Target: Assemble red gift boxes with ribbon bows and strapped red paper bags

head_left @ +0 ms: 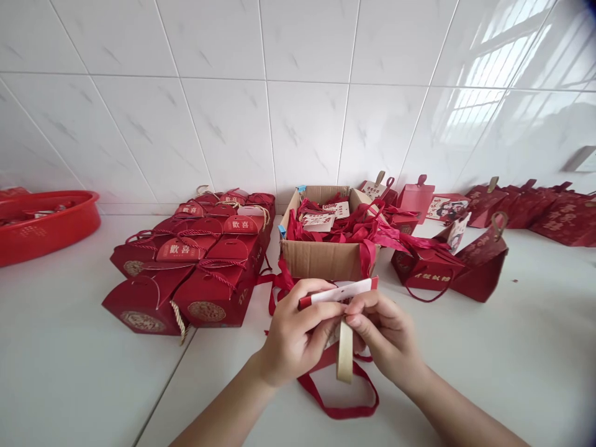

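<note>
Near the front middle of the table, my left hand (295, 332) grips a white card with red edges (342, 292), fingers behind and along its top. My right hand (388, 332) pinches a gold ribbon loop (345, 357) at the card's middle, thumb against fingertips; the loop dangles between both hands. The card's lower part is hidden by my fingers. Beneath the hands a red ribbon (347, 412) lies in a loop on the white table. Just beyond stands an open cardboard box (321, 261), heaped with red ribbons and printed tags (318, 222).
Rows of red gift boxes (209, 310) with cord handles stand on the left. A red plastic basin (51, 230) sits at the far left. To the right are a red box with a handle (428, 270), a red bag (482, 264) and more bags (568, 217) along the tiled wall.
</note>
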`<state>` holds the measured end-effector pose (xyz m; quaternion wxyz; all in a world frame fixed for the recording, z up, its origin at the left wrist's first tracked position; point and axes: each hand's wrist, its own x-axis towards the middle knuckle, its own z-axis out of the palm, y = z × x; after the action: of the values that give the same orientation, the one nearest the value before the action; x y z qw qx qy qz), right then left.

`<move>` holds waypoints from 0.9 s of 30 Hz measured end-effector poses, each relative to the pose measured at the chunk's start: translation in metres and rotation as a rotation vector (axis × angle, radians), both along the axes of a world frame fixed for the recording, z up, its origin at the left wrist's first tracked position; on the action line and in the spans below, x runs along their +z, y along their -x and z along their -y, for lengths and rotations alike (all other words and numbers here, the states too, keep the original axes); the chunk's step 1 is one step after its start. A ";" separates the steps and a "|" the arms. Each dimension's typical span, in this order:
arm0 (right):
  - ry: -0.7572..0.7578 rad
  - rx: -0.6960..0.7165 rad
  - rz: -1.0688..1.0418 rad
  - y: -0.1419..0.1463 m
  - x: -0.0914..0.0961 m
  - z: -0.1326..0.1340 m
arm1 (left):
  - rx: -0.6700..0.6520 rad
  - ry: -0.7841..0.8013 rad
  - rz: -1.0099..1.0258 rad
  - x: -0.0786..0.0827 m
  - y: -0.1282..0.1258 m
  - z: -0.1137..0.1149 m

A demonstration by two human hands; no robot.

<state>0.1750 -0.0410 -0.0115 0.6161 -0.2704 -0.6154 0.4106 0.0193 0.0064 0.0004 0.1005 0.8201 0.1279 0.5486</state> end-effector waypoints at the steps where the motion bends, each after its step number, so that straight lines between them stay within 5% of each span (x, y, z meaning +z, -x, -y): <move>1: 0.018 0.001 -0.002 0.001 0.000 0.000 | 0.014 -0.001 0.001 0.000 0.000 0.000; 12: 0.021 0.062 0.038 0.002 -0.003 0.001 | 0.105 -0.001 -0.049 -0.001 0.002 -0.002; 27: -0.235 -0.248 0.266 0.000 -0.003 -0.002 | 0.109 0.037 -0.001 -0.003 0.000 0.000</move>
<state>0.1751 -0.0388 -0.0147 0.6026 -0.3221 -0.6970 0.2177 0.0197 0.0064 -0.0024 0.0856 0.8102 0.1827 0.5503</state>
